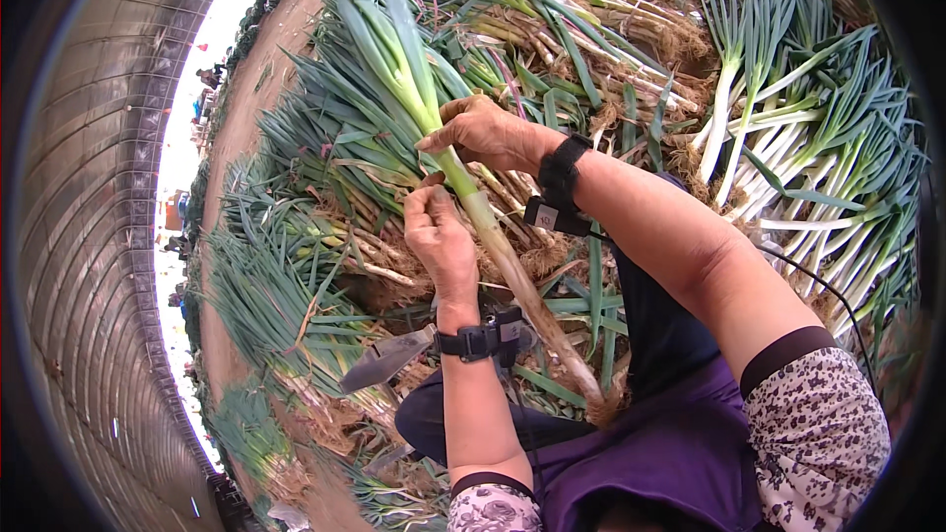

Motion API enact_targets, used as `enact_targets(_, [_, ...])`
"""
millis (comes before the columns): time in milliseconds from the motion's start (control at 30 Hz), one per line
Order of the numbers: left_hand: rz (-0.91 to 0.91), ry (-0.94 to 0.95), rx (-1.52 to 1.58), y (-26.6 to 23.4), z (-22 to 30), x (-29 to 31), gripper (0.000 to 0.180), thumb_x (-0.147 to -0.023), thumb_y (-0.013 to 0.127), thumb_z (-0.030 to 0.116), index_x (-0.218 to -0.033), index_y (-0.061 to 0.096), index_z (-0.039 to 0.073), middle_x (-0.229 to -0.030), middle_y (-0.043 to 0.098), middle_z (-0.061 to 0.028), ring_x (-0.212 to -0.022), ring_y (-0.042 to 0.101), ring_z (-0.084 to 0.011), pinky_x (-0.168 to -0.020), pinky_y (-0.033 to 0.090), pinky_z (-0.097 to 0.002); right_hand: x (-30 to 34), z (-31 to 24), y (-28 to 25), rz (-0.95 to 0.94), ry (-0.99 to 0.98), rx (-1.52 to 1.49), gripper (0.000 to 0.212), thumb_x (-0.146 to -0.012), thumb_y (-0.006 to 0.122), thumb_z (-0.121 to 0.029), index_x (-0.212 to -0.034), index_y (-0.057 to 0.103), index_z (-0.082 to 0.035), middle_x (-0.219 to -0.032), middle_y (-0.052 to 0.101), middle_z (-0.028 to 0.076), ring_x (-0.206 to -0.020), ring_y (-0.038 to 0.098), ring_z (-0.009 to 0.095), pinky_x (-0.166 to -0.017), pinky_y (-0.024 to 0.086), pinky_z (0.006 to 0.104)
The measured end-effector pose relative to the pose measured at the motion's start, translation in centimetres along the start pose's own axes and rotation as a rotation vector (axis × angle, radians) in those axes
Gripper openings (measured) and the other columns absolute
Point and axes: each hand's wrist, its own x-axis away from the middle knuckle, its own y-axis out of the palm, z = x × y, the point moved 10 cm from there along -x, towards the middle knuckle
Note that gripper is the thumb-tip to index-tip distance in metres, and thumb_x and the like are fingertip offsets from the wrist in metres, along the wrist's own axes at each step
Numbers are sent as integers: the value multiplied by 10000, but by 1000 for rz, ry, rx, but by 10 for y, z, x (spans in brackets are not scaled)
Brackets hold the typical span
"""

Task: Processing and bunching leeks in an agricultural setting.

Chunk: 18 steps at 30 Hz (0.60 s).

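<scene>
A long green onion [512, 268] slants across the middle, its green leaves pointing up and away and its rooted end down by my lap. Thumb and fingers of my right hand [488, 135] are wrapped round its stalk just below where the leaves fan out. Below and left of that grip, my left hand [440, 241] is closed beside the stalk, thumb and fingertips up against it; what they pinch, if anything, is too small to tell. The upper shank is smooth pale green, while brownish outer skin covers the lower part.
Unpeeled green onions [330, 158] with dry roots lie heaped ahead and left. White-stemmed green onions [803, 153] are piled at right. A grey metal plate-like piece [387, 362] sticks out by my left wrist. A ribbed curved wall [89, 236] rises at far left. Cables hang from both wrist bands.
</scene>
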Motion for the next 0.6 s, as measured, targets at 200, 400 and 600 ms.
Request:
enact_targets(200, [25,-324,668,12,-29,-2,207,-846,664,129,-959,615,-38,-884,638,-72,-753,601,-118,-688,501,-252,5,2,3,-49,8,-40,328,-731,753,-83,-989,589,37,-802,607,59,-685,570,127,-606,463,263])
enact_targets(400, [-78,-497,571,10,-42,-1,216,-794,716,160,-906,634,-6,-842,643,-74,-702,616,-145,-661,525,-275,9,-11,6,-21,-191,365,309,-660,791,-79,-894,615,19,-737,580,31,-678,518,82,-607,436,250])
enact_targets(600, [46,-489,751,7,-67,11,141,-787,677,78,-890,622,-1,-857,618,-56,-762,597,-153,-687,519,-310,16,-4,32,-85,-292,250,232,-656,751,35,-801,584,-35,-698,573,-42,-648,495,37,-599,420,220])
